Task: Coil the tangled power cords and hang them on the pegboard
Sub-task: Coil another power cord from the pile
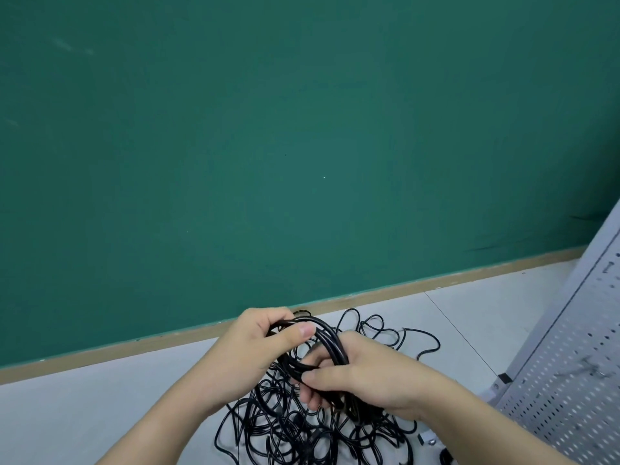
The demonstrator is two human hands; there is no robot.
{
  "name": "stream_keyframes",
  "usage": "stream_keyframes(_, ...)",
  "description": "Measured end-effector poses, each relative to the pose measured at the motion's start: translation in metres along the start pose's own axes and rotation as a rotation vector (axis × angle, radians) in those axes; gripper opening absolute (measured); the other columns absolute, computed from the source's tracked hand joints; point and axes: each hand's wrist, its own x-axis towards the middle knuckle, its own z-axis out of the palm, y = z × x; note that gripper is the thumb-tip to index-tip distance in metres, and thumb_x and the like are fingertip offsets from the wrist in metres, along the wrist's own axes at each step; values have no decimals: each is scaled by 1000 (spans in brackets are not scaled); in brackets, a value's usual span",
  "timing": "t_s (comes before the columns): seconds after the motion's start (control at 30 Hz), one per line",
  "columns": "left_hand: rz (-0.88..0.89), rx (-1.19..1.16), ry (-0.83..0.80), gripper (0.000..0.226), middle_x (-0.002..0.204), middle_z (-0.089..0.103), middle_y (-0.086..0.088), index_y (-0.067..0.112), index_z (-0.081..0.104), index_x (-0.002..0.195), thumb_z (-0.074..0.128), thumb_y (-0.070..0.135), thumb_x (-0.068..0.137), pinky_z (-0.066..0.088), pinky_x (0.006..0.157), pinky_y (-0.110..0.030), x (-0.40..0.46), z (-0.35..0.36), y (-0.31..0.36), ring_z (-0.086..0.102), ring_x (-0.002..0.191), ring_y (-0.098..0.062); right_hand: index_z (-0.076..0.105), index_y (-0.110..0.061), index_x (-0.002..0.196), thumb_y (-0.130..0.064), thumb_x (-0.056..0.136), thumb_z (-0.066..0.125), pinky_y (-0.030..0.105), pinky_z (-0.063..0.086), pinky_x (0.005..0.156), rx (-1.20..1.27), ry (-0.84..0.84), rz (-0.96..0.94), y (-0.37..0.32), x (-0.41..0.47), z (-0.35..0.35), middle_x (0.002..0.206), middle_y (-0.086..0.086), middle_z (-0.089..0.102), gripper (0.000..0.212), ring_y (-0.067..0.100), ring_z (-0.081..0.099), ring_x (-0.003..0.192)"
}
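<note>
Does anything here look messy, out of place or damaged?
Yes: a tangled heap of black power cords sprawls over the pale floor. Dark scuff marks streak the green wall low on the right.

A green wall [302, 129] meets the pale tiled floor [84, 414] along a tan baseboard [369, 295].

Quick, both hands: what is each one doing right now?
Left hand: closed, gripping the top of the coiled black cord.
Right hand: closed, gripping the same coil lower down.

cord pile [302, 427]: bottom edge cuts it | pegboard [570, 380]: right edge cuts it
</note>
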Motion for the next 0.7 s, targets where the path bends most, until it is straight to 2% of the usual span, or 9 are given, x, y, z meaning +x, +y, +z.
stream_keyframes(0.07,10,-59,-82,37,71,67,-23,4,62,81,70,35,97,52,67,-38,-1,3,-2,67,61,-28,65,-5,93,-5,99,63,35,59,85,51,10,-15,1,1,1,90,15,74,6,26,70,84)
stream_keyframes(0.1,11,-72,-99,38,69,65,-26,2,59,80,71,33,97,52,62,-38,-2,5,-3,66,58,-30,66,0,99,-6,98,64,40,59,88,73,-7,-18,0,2,2,91,17,74,7,29,70,85)
stream_keyframes(0.2,46,2,-42,37,66,59,-4,17,61,70,74,42,93,45,61,-33,-1,9,-4,57,60,-19,60,12,113,-9,97,66,47,55,91,41,-109,-9,-2,1,0,90,17,71,27,30,68,81)
stream_keyframes(0.3,49,-81,-6,32,65,59,-3,17,62,73,71,40,94,44,53,-30,-2,7,-5,53,54,-23,69,-2,96,-17,96,67,44,53,81,66,-192,22,-3,1,0,72,6,61,16,21,58,66)
stream_keyframes(0.37,46,-145,4,36,65,59,-9,10,60,78,71,40,93,45,49,-29,-3,7,-4,54,49,-24,68,-11,86,-22,93,67,31,50,63,163,-184,68,-5,1,3,61,0,45,13,14,44,56)
stream_keyframes(0.43,58,-93,65,37,64,53,-2,15,60,73,71,47,89,41,53,-24,-2,7,-4,48,53,-16,60,-15,80,-27,91,67,25,42,54,205,-148,92,-6,0,7,58,-4,37,17,11,35,52)
stream_keyframes(0.5,66,-2,132,42,62,43,7,22,59,67,71,54,92,33,54,-18,0,6,-4,37,56,-9,55,-19,74,-29,91,67,23,38,51,169,-81,44,-7,0,11,56,-6,36,23,11,33,51)
stream_keyframes(0.6,36,54,191,45,61,33,9,22,49,66,56,60,90,25,52,-25,2,2,-4,27,54,-9,55,-25,65,-24,100,66,23,38,50,191,125,-67,-9,2,11,56,-7,40,36,9,37,48)
stream_keyframes(0.7,3,100,225,47,58,28,12,22,43,70,44,64,90,22,53,-30,6,-2,-11,23,53,-10,50,-19,75,-27,98,66,22,36,48,395,301,-103,-14,3,-3,58,-6,37,29,11,32,49)
